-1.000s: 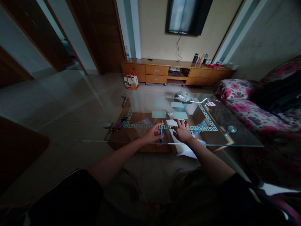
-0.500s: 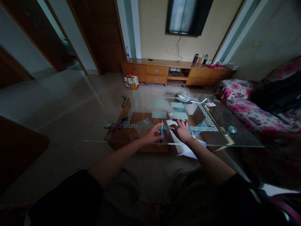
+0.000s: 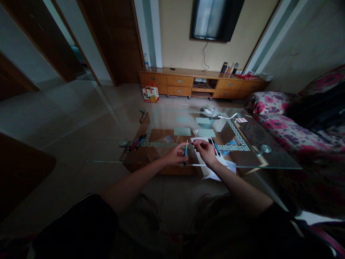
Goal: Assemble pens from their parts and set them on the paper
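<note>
My left hand [image 3: 174, 154] is closed around a blue pen [image 3: 185, 154], held upright with its pale narrow tip pointing up, near the front edge of the glass table [image 3: 161, 120]. Just to the right, my right hand [image 3: 206, 151] has its thumb and fingers pinched together beside the pen's tip; whatever small dark thing may be between them is too small to make out. Under that hand lies a white sheet of paper [image 3: 198, 158]. Several pens [image 3: 216, 147] rest on it, right of the hand. Another bunch of pens [image 3: 137, 142] lies at the table's left side.
Toward the table's far right are a plastic bag [image 3: 209, 110] and a red-and-white card [image 3: 241, 120]. A flowered sofa [image 3: 280, 124] stands to the right. A paper carrier bag [image 3: 151, 93] sits on the floor before the wooden TV cabinet [image 3: 179, 81].
My right hand has drawn its fingers into a pinch and shifted slightly left and down, uncovering the pens on the paper. My left hand keeps the blue pen nearly still.
</note>
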### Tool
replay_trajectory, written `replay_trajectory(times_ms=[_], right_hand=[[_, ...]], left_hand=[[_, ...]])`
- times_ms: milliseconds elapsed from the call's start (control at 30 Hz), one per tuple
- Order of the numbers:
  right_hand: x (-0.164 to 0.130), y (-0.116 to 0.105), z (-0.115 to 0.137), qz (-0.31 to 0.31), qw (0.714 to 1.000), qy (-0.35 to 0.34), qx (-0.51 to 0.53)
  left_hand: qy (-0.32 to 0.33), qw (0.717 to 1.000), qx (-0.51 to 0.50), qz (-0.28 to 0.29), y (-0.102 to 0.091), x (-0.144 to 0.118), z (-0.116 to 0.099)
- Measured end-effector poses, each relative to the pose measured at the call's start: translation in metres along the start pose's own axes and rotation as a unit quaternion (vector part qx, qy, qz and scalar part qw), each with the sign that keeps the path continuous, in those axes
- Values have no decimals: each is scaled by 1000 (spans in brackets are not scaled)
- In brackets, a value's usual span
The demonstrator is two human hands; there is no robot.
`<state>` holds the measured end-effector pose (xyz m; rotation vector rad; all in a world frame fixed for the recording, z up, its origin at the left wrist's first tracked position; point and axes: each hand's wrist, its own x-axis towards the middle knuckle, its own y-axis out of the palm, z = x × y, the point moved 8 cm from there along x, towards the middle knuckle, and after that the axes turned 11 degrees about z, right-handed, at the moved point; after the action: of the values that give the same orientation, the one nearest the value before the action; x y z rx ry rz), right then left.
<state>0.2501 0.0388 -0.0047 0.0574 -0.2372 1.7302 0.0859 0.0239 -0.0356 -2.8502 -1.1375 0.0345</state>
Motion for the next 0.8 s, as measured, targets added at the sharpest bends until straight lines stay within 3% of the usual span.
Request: replay_trajectory(times_ms=[233, 800], right_hand=[[-3, 3, -13, -29, 988, 56, 137], [-5, -2, -2, -49, 993, 28, 105]], left_hand=[[-3, 999, -6, 48, 9, 0, -3], [-20, 994, -11, 111, 18, 1, 1]])
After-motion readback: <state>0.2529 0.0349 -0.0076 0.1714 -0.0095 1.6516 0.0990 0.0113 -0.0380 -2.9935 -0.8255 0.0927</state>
